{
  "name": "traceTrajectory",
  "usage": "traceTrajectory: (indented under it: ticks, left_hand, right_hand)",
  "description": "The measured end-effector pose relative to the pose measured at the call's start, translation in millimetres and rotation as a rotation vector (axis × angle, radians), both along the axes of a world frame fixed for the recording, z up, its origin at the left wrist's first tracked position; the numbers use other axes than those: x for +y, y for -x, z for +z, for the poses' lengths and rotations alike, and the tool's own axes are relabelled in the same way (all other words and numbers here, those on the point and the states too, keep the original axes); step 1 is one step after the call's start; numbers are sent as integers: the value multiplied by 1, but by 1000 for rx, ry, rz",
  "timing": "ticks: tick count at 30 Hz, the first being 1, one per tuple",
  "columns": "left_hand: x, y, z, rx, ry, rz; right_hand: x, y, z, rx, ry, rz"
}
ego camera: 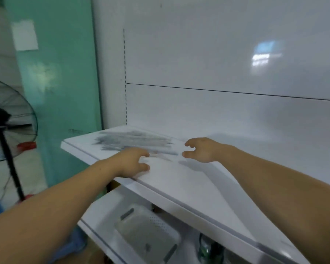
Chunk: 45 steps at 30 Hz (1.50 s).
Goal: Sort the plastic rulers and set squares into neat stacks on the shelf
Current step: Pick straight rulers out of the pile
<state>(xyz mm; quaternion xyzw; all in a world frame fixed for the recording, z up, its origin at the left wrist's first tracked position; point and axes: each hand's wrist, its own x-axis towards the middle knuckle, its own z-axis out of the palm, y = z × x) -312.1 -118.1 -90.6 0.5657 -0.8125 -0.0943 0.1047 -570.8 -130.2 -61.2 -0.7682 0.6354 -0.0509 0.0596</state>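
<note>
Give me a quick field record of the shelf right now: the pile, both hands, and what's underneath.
shelf: white, upper level
pile: loose heap of clear plastic pieces at the shelf's left end, not stacked; too blurred to tell rulers from set squares
left hand: at the front edge by the pile, fingers curled; whether it grips a piece cannot be told
right hand: right of the pile, fingers loosely curled, holding nothing
lower shelf: perforated basket, green bottle
far left: standing fan

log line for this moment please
blurred pile of clear plastic rulers loose on white shelf | left grip curled at pile edge, hold unclear | right grip open beside pile
</note>
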Motion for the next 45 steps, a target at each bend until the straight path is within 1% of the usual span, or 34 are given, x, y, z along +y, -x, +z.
traceTrajectory:
  ticks: [5,11,15,18,24,28,31,35,38,41,45]
  left_hand:
    - [-23,-89,-2,-1,-24,109]
    - [-64,-142,-10,60,-5,168]
    - [-99,-153,-15,52,7,141]
    - [-135,-152,-13,22,12,101]
    - [-209,-134,0,40,13,-15]
    - [-245,-121,1,0,-15,-112]
    - [-264,-121,4,-40,12,-181]
    - [-286,-126,7,2,54,-294]
    - [-294,-129,3,19,85,-345]
    - [-296,-131,1,25,122,-399]
    - [-295,-132,-1,37,67,-487]
  right_hand:
    - [-43,-95,-11,30,-19,87]
    - [-98,-144,-13,34,-37,67]
    - [-140,-151,-18,67,-101,61]
    - [-169,-150,-18,28,-172,69]
    - [-225,-157,-10,-28,-67,148]
    - [-243,-167,-9,-55,-86,140]
    - [-246,-166,-5,-61,-138,107]
    - [-238,-157,-5,-62,-178,-21]
    - [-231,-154,-12,-116,-98,-93]
    - [-221,-159,-14,-97,-51,-158]
    - [-197,-165,-12,-86,21,-276]
